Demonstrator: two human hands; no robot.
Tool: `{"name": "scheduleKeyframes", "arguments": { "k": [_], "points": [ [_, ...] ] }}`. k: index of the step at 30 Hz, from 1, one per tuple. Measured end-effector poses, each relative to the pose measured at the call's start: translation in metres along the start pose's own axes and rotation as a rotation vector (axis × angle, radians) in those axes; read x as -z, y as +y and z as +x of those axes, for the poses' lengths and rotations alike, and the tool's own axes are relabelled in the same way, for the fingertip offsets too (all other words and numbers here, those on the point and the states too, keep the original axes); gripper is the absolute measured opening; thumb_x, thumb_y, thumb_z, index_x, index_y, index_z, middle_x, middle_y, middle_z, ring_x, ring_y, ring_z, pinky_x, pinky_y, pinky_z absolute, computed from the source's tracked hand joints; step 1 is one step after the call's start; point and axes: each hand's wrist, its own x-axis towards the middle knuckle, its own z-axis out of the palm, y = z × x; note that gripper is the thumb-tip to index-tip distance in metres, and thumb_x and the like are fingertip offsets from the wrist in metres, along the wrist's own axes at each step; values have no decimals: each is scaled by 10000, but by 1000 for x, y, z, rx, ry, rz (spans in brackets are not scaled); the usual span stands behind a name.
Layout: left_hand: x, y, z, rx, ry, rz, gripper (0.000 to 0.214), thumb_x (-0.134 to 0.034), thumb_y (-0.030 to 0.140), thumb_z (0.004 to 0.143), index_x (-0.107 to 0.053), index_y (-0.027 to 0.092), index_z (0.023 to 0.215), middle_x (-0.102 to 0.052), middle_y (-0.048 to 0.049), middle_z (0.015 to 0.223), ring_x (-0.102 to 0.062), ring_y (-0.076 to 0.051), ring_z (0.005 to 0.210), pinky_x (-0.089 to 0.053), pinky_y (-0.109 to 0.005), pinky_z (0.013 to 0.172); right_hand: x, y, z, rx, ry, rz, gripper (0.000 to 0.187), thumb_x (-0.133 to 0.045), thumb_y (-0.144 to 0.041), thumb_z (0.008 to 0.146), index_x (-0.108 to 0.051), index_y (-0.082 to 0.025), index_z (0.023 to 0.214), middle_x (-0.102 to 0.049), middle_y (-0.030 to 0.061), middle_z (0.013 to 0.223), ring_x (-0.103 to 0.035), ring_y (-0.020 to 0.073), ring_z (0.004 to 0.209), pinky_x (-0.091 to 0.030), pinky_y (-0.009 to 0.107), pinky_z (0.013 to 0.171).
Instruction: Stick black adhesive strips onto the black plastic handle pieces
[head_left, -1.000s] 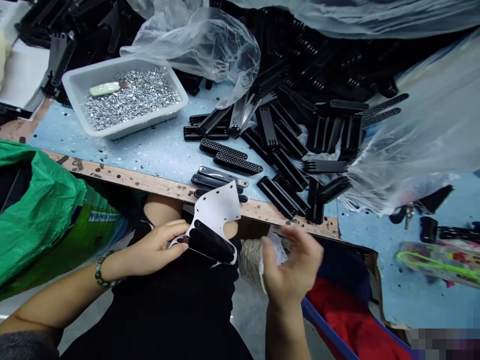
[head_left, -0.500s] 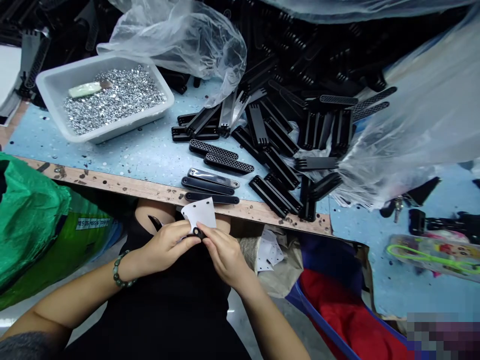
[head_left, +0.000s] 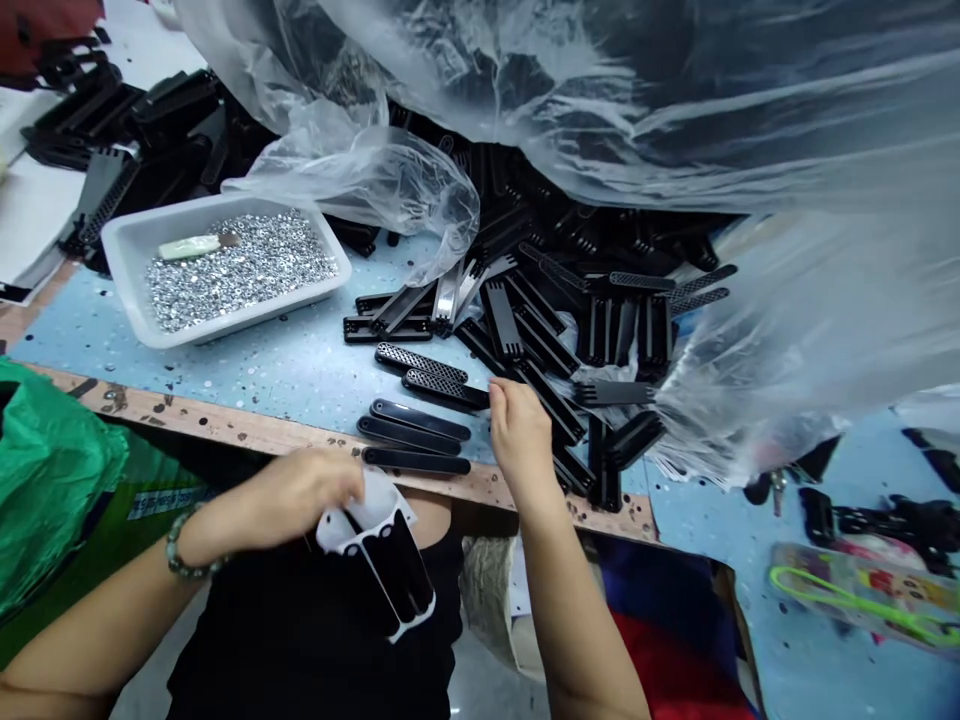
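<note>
This looks like a small-parts assembly workshop, though clear polythene sheeting (head_left: 637, 110) hides much of the far side. Just past the right hand's fingers (head_left: 501, 395), black slotted parts (head_left: 551, 400) lie heaped by the hundred on a pale blue workbench (head_left: 247, 385) with a worn wooden edge. Left of those fingers, a white plastic tray (head_left: 120, 262) holds a mass of small silver fittings (head_left: 240, 270). Under the left hand's fingers (head_left: 315, 480) is a punched white card (head_left: 367, 520), a production piece rather than anything domestic. Below the bench edge, nearer the body than either hand, sit a green woven sack (head_left: 45, 470) and a blue crate (head_left: 637, 590).
</note>
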Motion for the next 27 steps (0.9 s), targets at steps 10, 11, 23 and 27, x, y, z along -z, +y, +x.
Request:
{"name": "scheduleKeyframes", "arguments": {
  "k": [10,11,23,27],
  "points": [
    [35,-34,80,9,415,50,437,-570,356,882,-562,186,1284,-588,-86,1180,-618,-97,793,-531,-275,774,-13,-44,19,311,-214,191,226,-513,-257,955,-639,-204,1136,-637,91,1018,-606,201,965,-504,367,868],
    [33,-35,85,8,418,26,422,-581,344,875,-580,185,1266,-603,-81,1158,-613,-90,767,-533,-275,768,-16,-47,23,334,-249,193,218,-513,-252,955,-646,-203,1120,-637,88,1004,-605,199,951,-507,359,854],
    [34,-38,96,46,356,-239,339,-596,261,858,-658,188,1183,-658,-74,1200,-669,-146,963,-539,-328,907,-40,-46,36,399,-352,85,207,-516,-254,956,-668,-183,1078,-640,84,969,-593,202,909,-504,348,804],
    [35,-37,96,50,339,-256,365,-607,310,856,-647,195,1200,-669,-72,1174,-678,-147,930,-541,-315,878,-41,-46,36,394,-374,62,216,-514,-261,956,-673,-194,1087,-645,81,975,-594,208,918,-506,351,803]
  ]
}}
